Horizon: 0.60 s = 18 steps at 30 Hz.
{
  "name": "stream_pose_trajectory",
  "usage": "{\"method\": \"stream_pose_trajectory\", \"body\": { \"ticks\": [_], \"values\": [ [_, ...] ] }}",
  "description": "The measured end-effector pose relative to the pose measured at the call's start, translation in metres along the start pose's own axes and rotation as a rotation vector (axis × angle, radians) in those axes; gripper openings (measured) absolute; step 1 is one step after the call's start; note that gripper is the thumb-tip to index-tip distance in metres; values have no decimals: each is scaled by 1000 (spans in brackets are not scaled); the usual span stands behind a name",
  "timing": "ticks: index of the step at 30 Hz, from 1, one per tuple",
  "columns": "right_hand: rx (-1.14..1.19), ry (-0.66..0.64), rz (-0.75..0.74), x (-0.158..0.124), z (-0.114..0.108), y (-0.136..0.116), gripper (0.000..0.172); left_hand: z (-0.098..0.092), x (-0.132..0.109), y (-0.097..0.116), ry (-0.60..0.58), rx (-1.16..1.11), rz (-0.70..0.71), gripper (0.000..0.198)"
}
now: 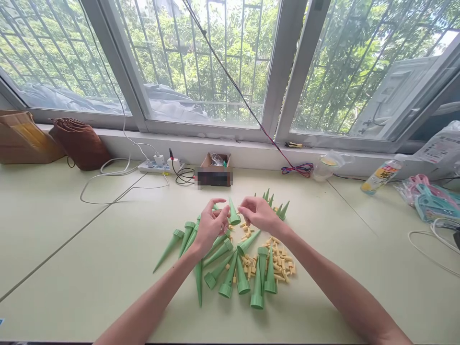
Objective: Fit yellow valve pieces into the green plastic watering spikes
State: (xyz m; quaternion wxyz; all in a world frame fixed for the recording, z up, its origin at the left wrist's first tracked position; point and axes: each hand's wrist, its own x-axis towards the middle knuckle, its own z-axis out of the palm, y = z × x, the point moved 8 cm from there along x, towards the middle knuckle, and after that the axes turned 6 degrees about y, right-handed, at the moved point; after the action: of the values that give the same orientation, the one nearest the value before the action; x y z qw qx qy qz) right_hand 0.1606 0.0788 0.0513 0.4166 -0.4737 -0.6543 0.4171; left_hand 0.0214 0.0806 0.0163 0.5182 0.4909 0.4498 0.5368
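My left hand pinches a green plastic cone spike and holds it upright above the pile. Facing it, the fingers of my right hand are pinched together at the spike's side on something too small to name. Beneath both hands lie several green cone spikes fanned out on the pale green table. Small yellow plastic pieces are scattered among them at the right. More green spikes stand behind my right hand.
A small cardboard box, a power strip with white cables, a brown bag and a cardboard box sit along the window sill. A yellow bottle, a plastic cup and pastel clothes hangers lie right.
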Motion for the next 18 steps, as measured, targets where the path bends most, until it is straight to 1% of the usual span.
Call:
{"method": "stream_pose_trajectory", "body": {
  "ticks": [5,7,9,12,18],
  "values": [
    [208,81,97,6,-8,10,23,2,-8,20,7,212,268,32],
    [281,78,143,7,-7,13,27,5,-13,28,6,312,380,28],
    [324,59,166,6,-5,14,30,6,-16,33,7,373,459,26],
    [332,34,160,5,-3,11,32,6,-17,36,12,380,497,24],
    [257,28,110,3,-3,11,31,3,-13,31,11,364,477,18]
  ]
}}
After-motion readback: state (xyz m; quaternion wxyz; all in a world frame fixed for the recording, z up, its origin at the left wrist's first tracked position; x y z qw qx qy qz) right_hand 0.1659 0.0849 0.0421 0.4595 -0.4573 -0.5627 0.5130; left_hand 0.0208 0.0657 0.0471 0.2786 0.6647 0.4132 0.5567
